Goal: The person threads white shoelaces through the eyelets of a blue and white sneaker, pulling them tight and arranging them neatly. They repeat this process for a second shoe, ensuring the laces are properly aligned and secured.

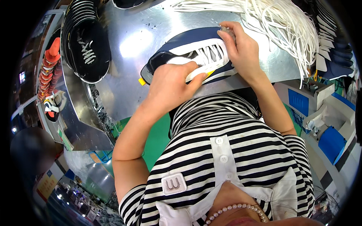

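Observation:
A navy and white shoe upper (184,39) lies on its side on the metal table in front of me, its toe end to the right and its heel to the left. White lace (211,54) zigzags across its throat. My left hand (169,84) grips the upper at the near edge of the opening, fingers bent over the tongue area and thumb beside a yellow strip. Over the toe end, the thumb and forefinger of my right hand (243,51) pinch a small greyish thing that I cannot make out.
A bundle of loose white laces (283,26) spreads over the far right of the metal table (126,81). Stacked black uppers (88,49) stand at the left, dark navy ones (335,66) at the right. Orange-red stacked pieces (49,67) sit farther left.

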`<act>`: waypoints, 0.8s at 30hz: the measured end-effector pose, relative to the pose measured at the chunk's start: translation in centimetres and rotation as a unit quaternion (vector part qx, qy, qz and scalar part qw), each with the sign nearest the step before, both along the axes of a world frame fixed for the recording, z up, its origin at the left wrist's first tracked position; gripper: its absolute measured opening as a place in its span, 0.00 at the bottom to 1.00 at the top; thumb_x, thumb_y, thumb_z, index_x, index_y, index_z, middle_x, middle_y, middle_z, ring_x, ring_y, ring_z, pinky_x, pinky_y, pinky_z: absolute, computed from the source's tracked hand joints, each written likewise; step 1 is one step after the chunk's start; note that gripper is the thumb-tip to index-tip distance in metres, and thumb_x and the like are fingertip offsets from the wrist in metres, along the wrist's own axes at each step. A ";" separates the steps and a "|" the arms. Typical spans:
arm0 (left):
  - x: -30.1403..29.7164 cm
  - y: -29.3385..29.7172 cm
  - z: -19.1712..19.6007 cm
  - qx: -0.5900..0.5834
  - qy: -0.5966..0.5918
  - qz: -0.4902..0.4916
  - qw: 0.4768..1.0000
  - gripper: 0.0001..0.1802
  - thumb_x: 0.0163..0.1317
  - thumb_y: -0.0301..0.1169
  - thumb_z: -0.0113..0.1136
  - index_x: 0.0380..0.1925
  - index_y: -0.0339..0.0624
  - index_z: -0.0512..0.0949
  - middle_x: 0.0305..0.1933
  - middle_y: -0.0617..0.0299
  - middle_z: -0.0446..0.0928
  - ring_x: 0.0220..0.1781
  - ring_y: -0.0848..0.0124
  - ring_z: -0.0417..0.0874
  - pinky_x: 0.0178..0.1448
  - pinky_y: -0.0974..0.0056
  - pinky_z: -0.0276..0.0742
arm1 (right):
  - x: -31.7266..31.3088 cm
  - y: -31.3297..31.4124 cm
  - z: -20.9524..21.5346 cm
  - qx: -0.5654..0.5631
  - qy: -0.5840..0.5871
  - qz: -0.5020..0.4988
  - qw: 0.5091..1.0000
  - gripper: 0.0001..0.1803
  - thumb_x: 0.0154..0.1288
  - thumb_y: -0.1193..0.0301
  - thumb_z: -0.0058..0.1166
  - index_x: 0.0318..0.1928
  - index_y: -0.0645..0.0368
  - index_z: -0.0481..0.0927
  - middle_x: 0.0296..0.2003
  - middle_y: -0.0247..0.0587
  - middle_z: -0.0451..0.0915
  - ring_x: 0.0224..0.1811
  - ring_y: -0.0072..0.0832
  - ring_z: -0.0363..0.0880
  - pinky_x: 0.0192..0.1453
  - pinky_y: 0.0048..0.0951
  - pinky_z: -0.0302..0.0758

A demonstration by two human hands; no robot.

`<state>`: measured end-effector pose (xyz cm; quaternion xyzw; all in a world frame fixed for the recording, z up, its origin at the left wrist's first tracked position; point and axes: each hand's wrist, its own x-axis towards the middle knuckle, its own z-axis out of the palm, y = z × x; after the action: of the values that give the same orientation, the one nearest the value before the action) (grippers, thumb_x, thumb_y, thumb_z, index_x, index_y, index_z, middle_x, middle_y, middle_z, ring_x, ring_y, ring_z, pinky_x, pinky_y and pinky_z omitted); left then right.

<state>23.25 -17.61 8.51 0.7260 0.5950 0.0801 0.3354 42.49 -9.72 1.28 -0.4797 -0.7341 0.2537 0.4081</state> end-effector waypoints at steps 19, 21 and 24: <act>-1.5 -7.6 -3.0 0.022 -0.765 0.317 0.560 0.30 0.61 0.38 0.67 0.59 0.34 0.71 0.57 0.50 0.76 0.48 0.66 0.80 0.58 0.57 0.76 | -2.1 -1.0 1.7 -0.284 0.266 0.145 0.909 0.12 0.73 0.68 0.53 0.51 0.61 0.77 0.29 0.28 0.77 0.30 0.15 0.70 0.33 0.18 0.67; -1.7 -4.7 2.4 0.225 -0.580 0.298 0.724 0.34 0.59 0.43 0.62 0.60 0.32 0.69 0.50 0.51 0.76 0.43 0.69 0.78 0.47 0.66 0.76 | -2.1 -0.8 3.2 -0.418 0.333 0.194 0.823 0.11 0.73 0.68 0.53 0.51 0.59 0.77 0.30 0.25 0.76 0.31 0.13 0.69 0.33 0.16 0.65; -1.3 -3.8 5.3 0.335 -0.480 0.418 0.695 0.24 0.64 0.30 0.59 0.58 0.30 0.71 0.50 0.52 0.79 0.45 0.70 0.80 0.53 0.65 0.76 | -1.0 -0.4 2.0 -0.388 0.300 0.146 0.859 0.11 0.71 0.68 0.57 0.49 0.58 0.77 0.31 0.26 0.76 0.31 0.13 0.70 0.33 0.16 0.66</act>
<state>21.98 -21.40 13.79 0.3294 0.5289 0.7437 0.2423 41.47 -10.09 3.28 -0.3875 -0.4802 0.7059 0.3477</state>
